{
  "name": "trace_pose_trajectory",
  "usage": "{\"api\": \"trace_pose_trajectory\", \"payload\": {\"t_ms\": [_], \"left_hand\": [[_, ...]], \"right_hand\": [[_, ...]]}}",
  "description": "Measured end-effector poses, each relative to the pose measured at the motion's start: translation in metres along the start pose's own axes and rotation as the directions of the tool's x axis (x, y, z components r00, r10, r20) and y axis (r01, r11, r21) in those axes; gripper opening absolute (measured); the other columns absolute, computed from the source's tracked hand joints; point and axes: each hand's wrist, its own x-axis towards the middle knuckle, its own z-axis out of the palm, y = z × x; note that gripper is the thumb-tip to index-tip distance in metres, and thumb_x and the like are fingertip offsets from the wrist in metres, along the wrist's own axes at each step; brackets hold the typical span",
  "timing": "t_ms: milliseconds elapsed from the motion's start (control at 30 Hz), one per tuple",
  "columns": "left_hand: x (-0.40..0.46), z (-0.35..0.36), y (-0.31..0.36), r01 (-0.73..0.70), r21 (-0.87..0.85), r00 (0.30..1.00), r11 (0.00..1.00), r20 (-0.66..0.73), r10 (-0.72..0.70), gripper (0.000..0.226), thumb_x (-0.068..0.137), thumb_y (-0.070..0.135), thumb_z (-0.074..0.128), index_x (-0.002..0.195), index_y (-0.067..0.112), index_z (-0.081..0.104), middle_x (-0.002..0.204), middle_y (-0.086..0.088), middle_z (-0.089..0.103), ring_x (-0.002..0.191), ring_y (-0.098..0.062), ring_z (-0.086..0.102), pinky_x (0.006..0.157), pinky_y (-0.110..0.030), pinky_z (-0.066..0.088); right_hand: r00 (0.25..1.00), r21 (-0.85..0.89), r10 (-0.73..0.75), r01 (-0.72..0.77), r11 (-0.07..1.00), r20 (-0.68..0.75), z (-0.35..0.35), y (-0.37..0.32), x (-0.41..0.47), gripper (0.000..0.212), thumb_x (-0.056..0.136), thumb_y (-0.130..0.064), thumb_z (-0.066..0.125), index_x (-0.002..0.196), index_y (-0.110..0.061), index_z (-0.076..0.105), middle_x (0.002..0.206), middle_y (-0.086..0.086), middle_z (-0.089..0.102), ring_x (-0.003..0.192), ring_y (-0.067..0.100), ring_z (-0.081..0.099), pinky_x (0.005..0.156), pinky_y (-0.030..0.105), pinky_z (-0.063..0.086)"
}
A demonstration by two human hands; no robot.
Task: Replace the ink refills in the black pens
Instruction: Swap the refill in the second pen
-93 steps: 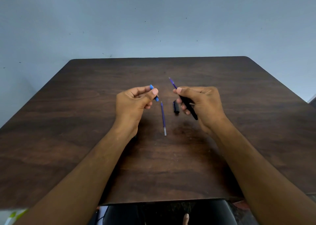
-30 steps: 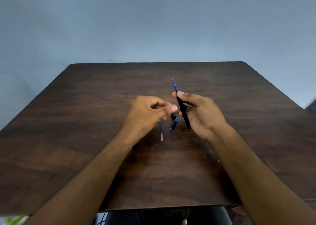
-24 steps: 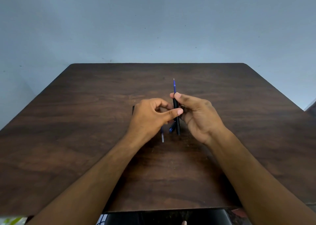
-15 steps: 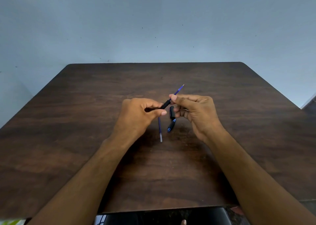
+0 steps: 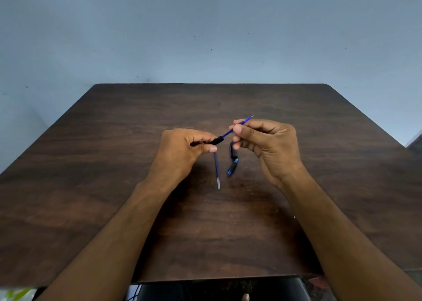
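Observation:
My left hand [image 5: 182, 152] grips the black pen barrel [image 5: 217, 140], most of which is hidden inside the fist. A thin blue refill [image 5: 237, 126] sticks out of the barrel toward the upper right, and my right hand [image 5: 267, 145] pinches it between thumb and forefinger. Both hands hover just above the dark wooden table [image 5: 91, 186]. On the table between them lie a loose blue refill with a clear end [image 5: 217, 170], a black cap piece [image 5: 232, 150] and a small black and blue tip piece [image 5: 232, 167].
A plain pale blue wall [image 5: 205, 31] rises behind the table's far edge. Below the near edge shows a dark seat or lap [image 5: 217, 289].
The barrel passed from my right hand into my left. My right hand now pinches the refill's exposed part, and more blue refill shows out of the barrel. The loose parts lie still.

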Motion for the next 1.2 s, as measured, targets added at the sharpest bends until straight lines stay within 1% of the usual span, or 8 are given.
{"api": "trace_pose_trajectory", "payload": {"t_ms": [167, 300, 433, 633, 800, 933, 1033, 1200], "left_hand": [[0.000, -0.001, 0.002, 0.005, 0.012, 1.000, 1.000, -0.016, -0.005, 0.040, 0.071, 0.016, 0.084, 0.090, 0.047, 0.069, 0.074, 0.039, 0.061, 0.084, 0.017, 0.063, 0.075, 0.000, 0.045], [0.000, -0.003, 0.001, 0.006, 0.021, 1.000, 1.000, -0.012, -0.005, 0.038, 0.073, 0.013, 0.082, 0.096, 0.041, 0.070, 0.078, 0.034, 0.062, 0.084, 0.018, 0.062, 0.074, 0.002, 0.043], [0.000, -0.004, 0.002, -0.010, 0.015, 1.000, 1.000, -0.012, 0.010, 0.037, 0.073, 0.012, 0.081, 0.099, 0.036, 0.071, 0.080, 0.032, 0.063, 0.083, 0.016, 0.063, 0.073, 0.000, 0.044], [0.000, -0.005, 0.004, 0.004, 0.001, 1.000, 1.000, 0.011, -0.004, 0.036, 0.074, 0.009, 0.080, 0.101, 0.031, 0.071, 0.082, 0.031, 0.062, 0.083, 0.018, 0.062, 0.075, 0.000, 0.044], [-0.001, -0.004, 0.006, -0.020, 0.013, 1.000, 1.000, -0.001, 0.020, 0.032, 0.073, 0.011, 0.082, 0.101, 0.024, 0.075, 0.084, 0.025, 0.067, 0.088, 0.007, 0.066, 0.076, -0.002, 0.046], [-0.001, -0.003, 0.006, 0.018, 0.010, 1.000, 1.000, -0.022, -0.017, 0.028, 0.070, 0.017, 0.084, 0.098, 0.022, 0.079, 0.085, 0.020, 0.071, 0.083, 0.005, 0.067, 0.076, -0.006, 0.048], [-0.001, 0.000, 0.007, 0.021, 0.026, 1.000, 0.999, -0.004, -0.021, 0.029, 0.069, 0.020, 0.084, 0.098, 0.022, 0.078, 0.084, 0.022, 0.069, 0.084, 0.008, 0.065, 0.073, -0.003, 0.046], [-0.003, 0.003, 0.008, 0.015, 0.082, 0.999, 0.997, 0.032, -0.018, 0.030, 0.069, 0.022, 0.082, 0.098, 0.024, 0.078, 0.084, 0.022, 0.068, 0.082, 0.009, 0.064, 0.071, -0.001, 0.043]], "right_hand": [[0.993, 0.124, -0.061, 0.074, 0.989, -0.106, -0.003, -0.008, 0.003, 0.020, 0.077, -0.003, 0.079, 0.092, 0.009, 0.075, 0.094, 0.025, 0.073, 0.068, 0.027, 0.066, 0.063, 0.032, 0.057], [0.983, 0.161, -0.087, 0.114, 0.980, -0.164, -0.008, -0.013, 0.005, 0.019, 0.078, -0.005, 0.079, 0.092, 0.008, 0.076, 0.096, 0.026, 0.073, 0.070, 0.029, 0.066, 0.064, 0.034, 0.057], [0.976, 0.154, -0.100, 0.132, 0.979, -0.196, -0.012, -0.018, 0.006, 0.006, 0.086, 0.000, 0.073, 0.089, 0.005, 0.075, 0.089, 0.025, 0.074, 0.068, 0.029, 0.066, 0.062, 0.035, 0.057], [0.975, 0.036, -0.017, 0.025, 0.999, -0.223, -0.020, -0.032, 0.008, 0.008, 0.087, -0.003, 0.075, 0.079, -0.001, 0.075, 0.078, 0.021, 0.074, 0.061, 0.026, 0.066, 0.058, 0.033, 0.057], [0.976, -0.130, 0.099, -0.125, 0.984, -0.192, -0.044, -0.051, 0.019, 0.011, 0.081, -0.010, 0.082, 0.082, 0.000, 0.078, 0.074, 0.018, 0.074, 0.061, 0.023, 0.068, 0.058, 0.031, 0.057], [0.949, -0.321, 0.235, -0.294, 0.900, -0.209, -0.066, -0.054, 0.020, 0.009, 0.076, -0.012, 0.085, 0.074, -0.004, 0.081, 0.065, 0.012, 0.072, 0.054, 0.018, 0.064, 0.053, 0.026, 0.054], [0.930, -0.460, 0.291, -0.364, 0.810, -0.225, -0.077, -0.051, 0.013, 0.013, 0.074, -0.010, 0.087, 0.068, -0.002, 0.079, 0.058, 0.011, 0.070, 0.046, 0.015, 0.059, 0.043, 0.023, 0.049], [0.892, -0.729, 0.348, -0.440, 0.524, -0.288, -0.077, -0.044, 0.003, 0.020, 0.074, -0.010, 0.089, 0.074, 0.005, 0.075, 0.051, 0.008, 0.063, 0.040, 0.013, 0.050, 0.037, 0.021, 0.041]]}}
